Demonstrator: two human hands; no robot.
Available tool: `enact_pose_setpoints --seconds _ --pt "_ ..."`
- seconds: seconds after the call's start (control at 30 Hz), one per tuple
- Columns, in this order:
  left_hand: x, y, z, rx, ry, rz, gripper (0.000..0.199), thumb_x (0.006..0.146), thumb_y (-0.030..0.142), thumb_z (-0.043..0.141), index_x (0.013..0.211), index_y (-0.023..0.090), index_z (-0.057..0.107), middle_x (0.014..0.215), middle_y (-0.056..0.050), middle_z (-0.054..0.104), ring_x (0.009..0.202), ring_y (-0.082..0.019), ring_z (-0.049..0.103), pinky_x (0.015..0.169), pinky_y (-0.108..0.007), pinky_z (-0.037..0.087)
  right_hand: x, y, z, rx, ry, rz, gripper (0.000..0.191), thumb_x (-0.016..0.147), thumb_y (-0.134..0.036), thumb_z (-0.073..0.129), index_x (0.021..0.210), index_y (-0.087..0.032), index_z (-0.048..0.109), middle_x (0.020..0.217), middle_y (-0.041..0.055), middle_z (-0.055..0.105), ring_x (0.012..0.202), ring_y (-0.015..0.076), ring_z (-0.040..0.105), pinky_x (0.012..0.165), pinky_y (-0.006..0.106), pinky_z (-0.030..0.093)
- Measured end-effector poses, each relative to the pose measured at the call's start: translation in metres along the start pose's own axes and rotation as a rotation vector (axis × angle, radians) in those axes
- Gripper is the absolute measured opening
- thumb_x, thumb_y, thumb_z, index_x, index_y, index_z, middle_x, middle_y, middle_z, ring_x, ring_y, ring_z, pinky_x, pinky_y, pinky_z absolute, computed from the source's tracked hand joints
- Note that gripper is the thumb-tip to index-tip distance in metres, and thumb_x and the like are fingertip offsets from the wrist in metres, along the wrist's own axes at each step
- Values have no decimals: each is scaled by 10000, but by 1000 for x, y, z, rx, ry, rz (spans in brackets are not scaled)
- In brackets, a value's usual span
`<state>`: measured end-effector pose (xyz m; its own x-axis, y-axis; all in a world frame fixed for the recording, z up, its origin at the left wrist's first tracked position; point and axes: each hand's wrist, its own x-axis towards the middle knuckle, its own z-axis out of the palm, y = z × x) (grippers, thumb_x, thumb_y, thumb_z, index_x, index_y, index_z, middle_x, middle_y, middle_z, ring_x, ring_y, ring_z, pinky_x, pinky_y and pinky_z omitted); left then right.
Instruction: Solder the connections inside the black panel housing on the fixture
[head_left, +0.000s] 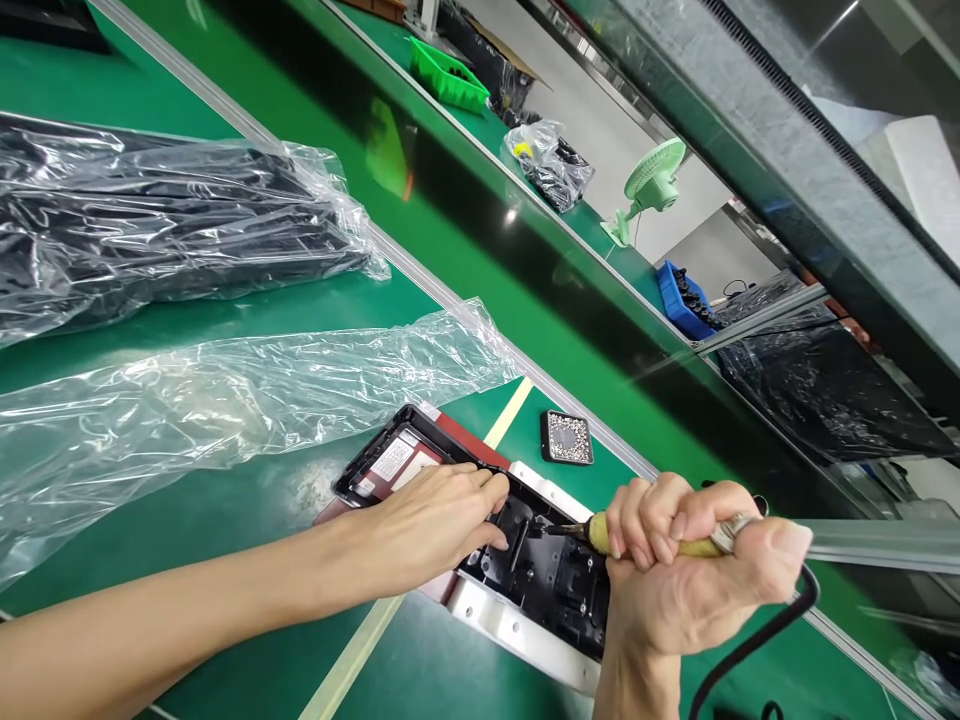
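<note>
A black plastic housing (553,585) with posts and ribs inside lies in a white fixture (517,632) on the green bench. Its left end carries a framed panel with a white label (391,460). My left hand (442,510) reaches across that housing, its fingers curled over the far edge and the thumb inside. In my right hand (679,560) is a corded tool with a yellow handle (600,533), the fist wrapped round it. The tool's dark shaft points left into the housing, its tip at a post near my left thumb. Whether the tip touches is unclear.
Behind the housing stands a small black tray of tiny metal parts (568,438). Clear plastic film (247,390) and a wrapped dark bundle (150,220) lie left. A black cord (757,640) hangs right. Beyond the green belt (480,240) are a fan (654,180) and bins.
</note>
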<state>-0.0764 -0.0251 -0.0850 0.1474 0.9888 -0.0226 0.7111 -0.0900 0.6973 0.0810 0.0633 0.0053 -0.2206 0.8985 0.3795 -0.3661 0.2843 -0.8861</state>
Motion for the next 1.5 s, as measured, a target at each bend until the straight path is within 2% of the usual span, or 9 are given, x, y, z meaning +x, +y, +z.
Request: enact_pose_setpoints --seconds 0.1,0.23,0.5,0.77,1.2,1.5 --pt "1 0 0 -2 -2 -1 179 968 384 572 964 212 522 885 3 620 817 -217 581 654 -312 309 1 0 -2 -10 -69 -42 529 1033 -471 231 638 -171 416 449 -40 292 324 96 291 291 226 306" --pt "2 0 -2 8 -2 5 182 968 380 573 962 206 518 887 -2 622 804 -219 579 652 -316 315 1 -1 -5 8 -101 -44 526 1026 -387 125 651 -170 422 457 -35 299 327 96 300 296 223 314" --pt "3 0 0 22 8 -1 183 961 373 589 960 204 517 878 -2 627 789 -216 579 644 -317 322 3 -1 -6 28 -125 -28 501 1016 -453 249 644 -163 417 459 -42 308 329 86 316 309 217 333" --pt "2 -4 5 29 38 37 202 965 394 579 955 206 508 872 1 618 770 -204 566 648 -318 322 2 1 -6 16 -134 -36 519 1029 -449 195 662 -170 433 468 -35 315 334 101 315 307 235 326" --pt "5 0 -1 22 -30 -5 223 966 397 582 943 199 481 882 7 610 801 -199 552 660 -310 313 0 -2 -2 16 -92 -3 553 1010 -552 296 627 -166 396 446 -47 285 324 88 276 298 216 306" --pt "6 -1 0 22 -38 -9 233 966 404 578 942 195 478 880 7 608 791 -199 545 660 -307 303 0 -1 -3 23 -104 -8 518 1014 -487 245 641 -170 414 455 -44 286 329 91 280 306 218 311"
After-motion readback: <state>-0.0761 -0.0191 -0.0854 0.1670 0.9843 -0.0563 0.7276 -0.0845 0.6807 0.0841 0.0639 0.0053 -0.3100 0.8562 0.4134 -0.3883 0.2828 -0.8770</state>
